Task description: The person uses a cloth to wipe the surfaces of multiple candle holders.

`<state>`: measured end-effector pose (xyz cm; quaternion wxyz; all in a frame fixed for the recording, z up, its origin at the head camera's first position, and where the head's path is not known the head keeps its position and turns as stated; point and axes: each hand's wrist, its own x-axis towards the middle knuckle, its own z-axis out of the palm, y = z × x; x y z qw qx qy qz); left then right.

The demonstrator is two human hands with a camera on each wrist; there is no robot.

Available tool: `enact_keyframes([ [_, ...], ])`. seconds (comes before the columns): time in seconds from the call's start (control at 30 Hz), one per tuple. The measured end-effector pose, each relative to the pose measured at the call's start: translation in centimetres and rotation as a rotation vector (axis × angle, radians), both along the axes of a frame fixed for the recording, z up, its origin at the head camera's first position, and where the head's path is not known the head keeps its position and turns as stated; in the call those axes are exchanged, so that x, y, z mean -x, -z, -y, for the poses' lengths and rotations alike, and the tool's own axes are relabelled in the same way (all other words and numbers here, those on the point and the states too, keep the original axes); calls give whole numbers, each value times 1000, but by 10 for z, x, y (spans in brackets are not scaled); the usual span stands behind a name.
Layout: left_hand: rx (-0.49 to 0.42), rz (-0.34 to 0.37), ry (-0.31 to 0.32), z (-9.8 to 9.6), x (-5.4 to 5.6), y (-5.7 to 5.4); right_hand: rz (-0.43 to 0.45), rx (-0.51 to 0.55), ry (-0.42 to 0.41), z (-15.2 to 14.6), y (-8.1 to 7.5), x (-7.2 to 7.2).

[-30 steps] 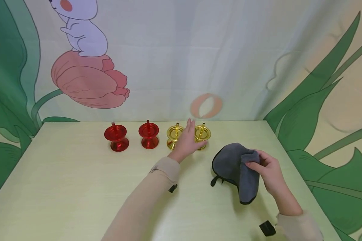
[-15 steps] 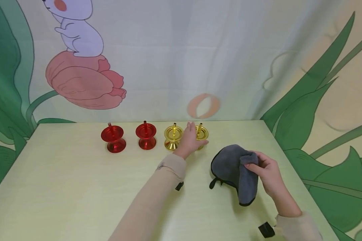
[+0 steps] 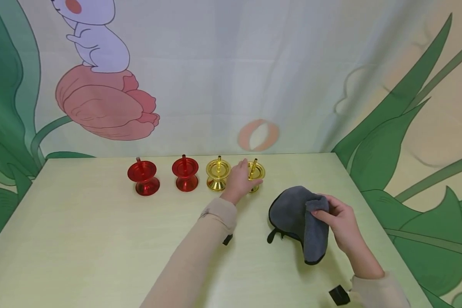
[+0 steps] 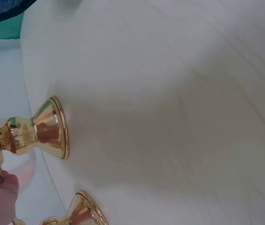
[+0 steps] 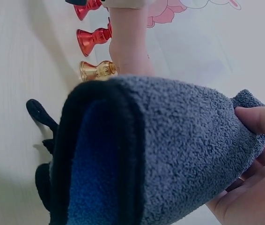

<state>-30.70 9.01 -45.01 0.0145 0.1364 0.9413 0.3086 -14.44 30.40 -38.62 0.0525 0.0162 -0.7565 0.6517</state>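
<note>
My left hand [image 3: 240, 182] grips the dish of the rightmost gold candle holder [image 3: 257, 171]. In the left wrist view, the thumb and fingers sit on opposite sides of that dish, and the holder's flared foot [image 4: 52, 129] stands on the table. A second gold candle holder [image 3: 218, 171] is just left of the hand. Between thumb and fingers, my right hand [image 3: 342, 220] pinches a folded corner of a grey fleecy cloth [image 3: 292, 209] with black edging. Its blue inner side [image 5: 97, 168] shows in the right wrist view, along with a black loop [image 5: 41, 112].
Two red candle holders [image 3: 142, 173] [image 3: 185, 169] stand in the same row, further left. The pale table [image 3: 100, 239] ends at a printed curtain [image 3: 200, 85] right behind the row. The cloth's lower end hangs near the tabletop.
Relative to the row, my left hand has shifted slightly right, from between the gold holders onto the rightmost one. The right hand keeps its grip on the cloth. The head view has drifted slightly.
</note>
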Motion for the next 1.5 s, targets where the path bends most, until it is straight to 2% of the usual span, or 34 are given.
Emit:
enact_keyframes([
  [0.2, -37, -57, -24, 4, -11, 7, -9, 8, -6, 4, 1, 2],
  [0.37, -39, -124, 6, 9, -22, 14, -10, 1, 9, 5, 2, 4],
  [0.53, -26, -164, 37, 17, -32, 13, -14, -17, 36, 8, 1, 8],
  [0.7, -7, -177, 73, 27, -45, 3, -1, -27, 61, 14, -5, 13],
  [0.83, 41, -203, 119, 36, -57, -8, 10, 36, 57, 23, -11, 18],
  [1.03, 109, -250, 187, 44, -78, -25, -34, 119, 1, 38, -19, 26],
  [1.2, 233, -316, 245, 45, -92, -36, -75, 126, -59, 53, -23, 30],
  [1.37, 262, -394, 269, 46, -102, -45, -77, 64, -112, 68, -20, 32],
  [1.5, 301, -408, 272, 46, -107, -51, -71, -40, -150, 76, -16, 33],
])
